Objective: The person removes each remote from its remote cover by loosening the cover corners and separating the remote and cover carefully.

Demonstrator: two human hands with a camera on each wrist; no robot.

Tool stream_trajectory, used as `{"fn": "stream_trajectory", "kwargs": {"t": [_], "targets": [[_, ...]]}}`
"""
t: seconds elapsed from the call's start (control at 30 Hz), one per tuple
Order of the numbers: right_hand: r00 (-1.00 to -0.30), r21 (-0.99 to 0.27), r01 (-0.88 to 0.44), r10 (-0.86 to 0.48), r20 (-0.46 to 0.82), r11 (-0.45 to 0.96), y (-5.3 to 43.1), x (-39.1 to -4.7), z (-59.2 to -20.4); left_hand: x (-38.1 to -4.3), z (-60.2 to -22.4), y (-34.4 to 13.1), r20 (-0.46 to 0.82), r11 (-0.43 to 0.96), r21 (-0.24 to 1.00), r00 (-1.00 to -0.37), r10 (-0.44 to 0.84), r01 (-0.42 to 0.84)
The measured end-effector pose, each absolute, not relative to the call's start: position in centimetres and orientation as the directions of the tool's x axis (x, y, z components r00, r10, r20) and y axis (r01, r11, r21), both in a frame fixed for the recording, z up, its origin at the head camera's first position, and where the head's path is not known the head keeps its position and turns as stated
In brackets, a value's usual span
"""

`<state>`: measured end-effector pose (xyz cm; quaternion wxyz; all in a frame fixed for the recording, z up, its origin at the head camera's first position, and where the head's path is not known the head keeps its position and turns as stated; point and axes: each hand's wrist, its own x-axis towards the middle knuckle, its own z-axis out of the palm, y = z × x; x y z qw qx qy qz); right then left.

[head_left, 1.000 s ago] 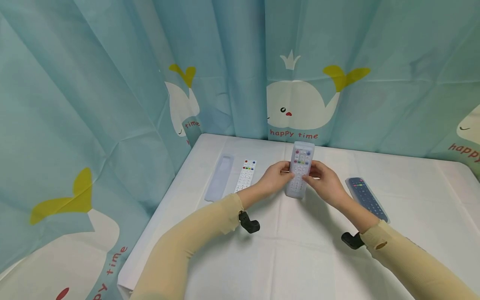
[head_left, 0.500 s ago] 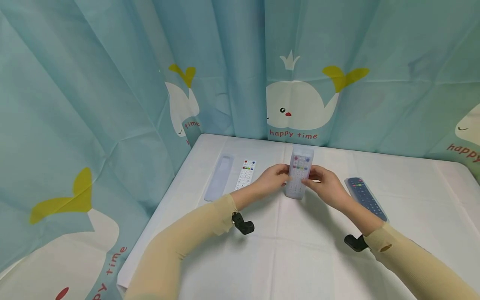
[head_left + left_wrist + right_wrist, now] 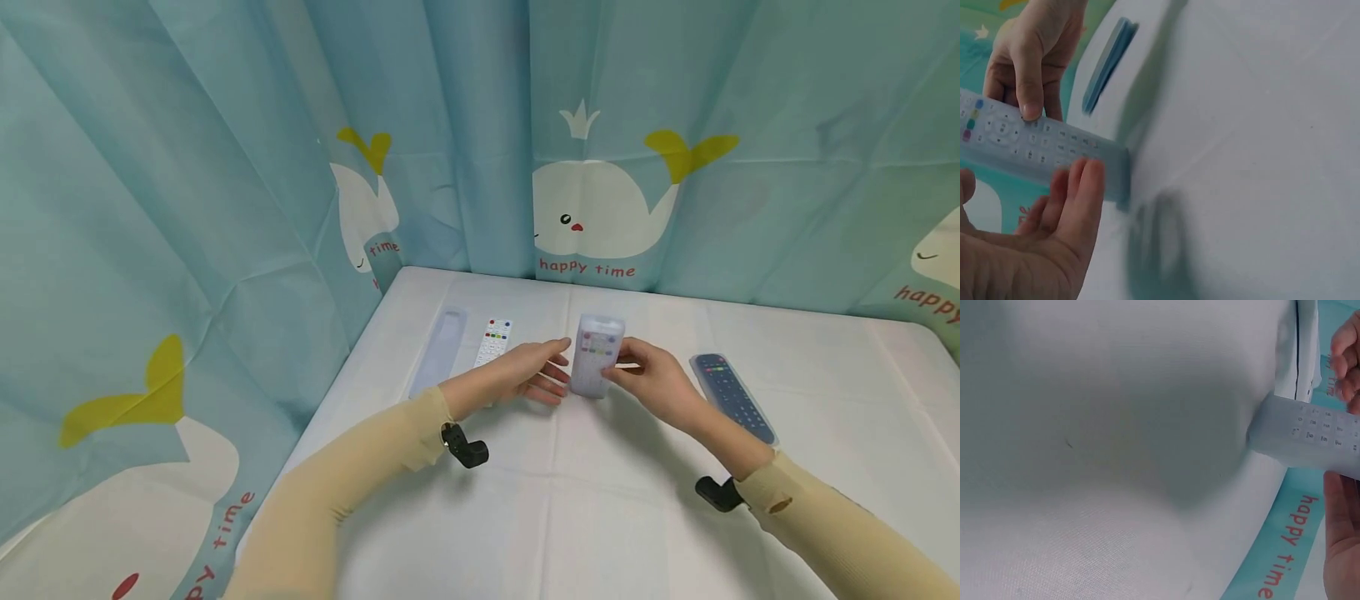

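A white remote control in a translucent cover [image 3: 597, 360] stands upright near the middle of the table, its lower end at or just above the cloth. My right hand [image 3: 654, 377] pinches its right edge between thumb and fingers; the left wrist view shows that thumb on the button side. Just left of the remote is my left hand [image 3: 528, 372], fingers extended and apart from it in the head view. Left of that hand lies a bare white remote [image 3: 493, 340], partly hidden by it. A translucent empty cover [image 3: 438, 354] lies further left.
A dark remote in a clear cover [image 3: 732, 398] lies right of my right hand. The white-covered table [image 3: 600, 517] meets a blue curtain [image 3: 480, 150] at the back. Small black cameras [image 3: 465, 446] are worn on both wrists.
My left hand has let go of the covered remote, spread its fingers and drawn back to the left. The remote's upper end has come lower, while my right hand keeps its pinch.
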<state>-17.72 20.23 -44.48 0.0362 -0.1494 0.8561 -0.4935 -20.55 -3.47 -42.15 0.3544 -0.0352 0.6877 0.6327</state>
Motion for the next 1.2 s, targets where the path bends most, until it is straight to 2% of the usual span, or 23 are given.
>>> {"fn": "stream_trajectory", "kwargs": {"t": [0.1,0.2,0.4,0.7,0.8,0.97,1.07,1.2], "targets": [[-0.944,-0.85,-0.251,-0.309,0.111,0.463,20.2,-17.4,-44.6,-20.3,-42.2,-3.7,-0.577,0.175,0.807,-0.689,0.438,-0.564],[-0.924,-0.841,-0.317,-0.345,0.168,0.439,20.0,-17.1,-44.7,-20.1,-42.2,-3.8,-0.578,0.122,0.79,-0.664,0.474,-0.601],[-0.88,-0.784,-0.438,-0.388,0.273,0.44,19.6,-16.6,-44.7,-19.8,-42.0,-3.5,-0.58,0.026,0.755,-0.648,0.493,-0.656],[-0.878,-0.756,-0.449,-0.393,0.273,0.477,19.9,-16.4,-44.9,-19.4,-42.2,-2.8,-0.574,-0.078,0.701,-0.626,0.528,-0.709],[-0.888,-0.769,-0.422,-0.392,0.242,0.48,20.1,-16.4,-45.1,-19.4,-42.3,-2.5,-0.548,-0.09,0.719,-0.643,0.535,-0.689],[-0.931,-0.87,-0.241,-0.356,0.082,0.431,20.3,-16.3,-45.2,-19.6,-42.8,-2.2,-0.545,-0.024,0.784,-0.705,0.454,-0.621],[-0.944,-0.943,-0.021,-0.318,-0.091,0.333,20.3,-16.3,-45.2,-19.7,-43.3,-2.2,-0.553,0.075,0.814,-0.727,0.407,-0.576],[-0.902,-0.954,0.258,-0.315,-0.295,0.153,20.2,-16.5,-45.5,-19.6,-43.9,-2.2,-0.535,0.189,0.842,-0.74,0.407,-0.505]]}}
